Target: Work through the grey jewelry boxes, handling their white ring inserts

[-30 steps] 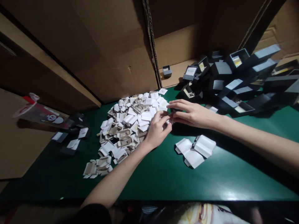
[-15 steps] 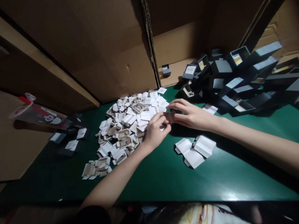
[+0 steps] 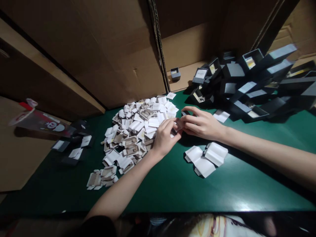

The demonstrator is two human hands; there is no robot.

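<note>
Head view: left hand and right hand meet at the fingertips, both pinching a small white insert at right edge of insert pile on green bench; folded white sheets just near of hands; dark boxes heaped far right.

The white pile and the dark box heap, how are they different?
The white pile is made of small, flat, folded card pieces; the dark box heap is made of bigger, hollow boxes. The white pile lies low and spread out, while the dark box heap is stacked higher and tumbled. Both are jumbled heaps on the green table.
</note>
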